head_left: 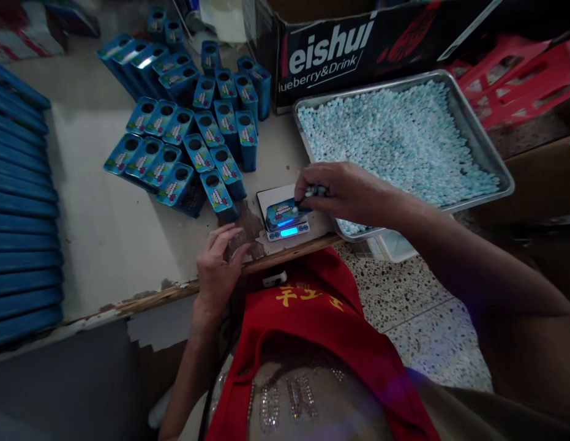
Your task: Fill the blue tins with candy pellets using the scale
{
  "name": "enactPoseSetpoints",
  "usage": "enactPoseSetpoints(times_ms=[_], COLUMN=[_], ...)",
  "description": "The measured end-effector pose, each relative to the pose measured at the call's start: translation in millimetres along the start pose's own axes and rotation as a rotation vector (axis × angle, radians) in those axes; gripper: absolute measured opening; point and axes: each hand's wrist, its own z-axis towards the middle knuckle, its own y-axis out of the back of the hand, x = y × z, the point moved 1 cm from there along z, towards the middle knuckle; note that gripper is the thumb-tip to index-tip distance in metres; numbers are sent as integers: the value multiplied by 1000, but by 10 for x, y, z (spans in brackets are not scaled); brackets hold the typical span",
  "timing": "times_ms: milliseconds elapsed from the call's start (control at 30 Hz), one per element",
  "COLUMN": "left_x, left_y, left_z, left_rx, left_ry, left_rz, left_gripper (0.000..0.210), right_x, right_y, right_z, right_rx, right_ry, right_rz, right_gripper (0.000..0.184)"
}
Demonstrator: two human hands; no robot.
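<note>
Right hand (328, 188) grasps small cluster of pale-blue and white pellets (316, 191), fingers curled around it. Blue tin (278, 214) sits on lit scale (288, 232), just left of and below right fingertips; its top's long axis runs roughly left to right, right end partly hidden by hand. Right hand clearly nearer tin. Left hand (219, 260) at edge of table (165, 257), fingers loosely bent, nothing seen in grasp. Farther out: metal tray (509, 184) of loose pellets to right, grouped tins (201, 152) to left.
</note>
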Motion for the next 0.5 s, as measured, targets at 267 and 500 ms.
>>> enactPoseSetpoints(times_ms=[267,500], left_x=[14,-7], left_y=[-1,-30], left_z=[10,-21], left_rx=[-1,33], left_ry=[-11,46], left_rz=[-31,-5], left_gripper=[23,21], right_x=[78,-54], right_y=[6,33], right_z=[-44,-51], right_rx=[19,-55], right_ry=[41,-98], right_rz=[-49,252], right_gripper=[30,8])
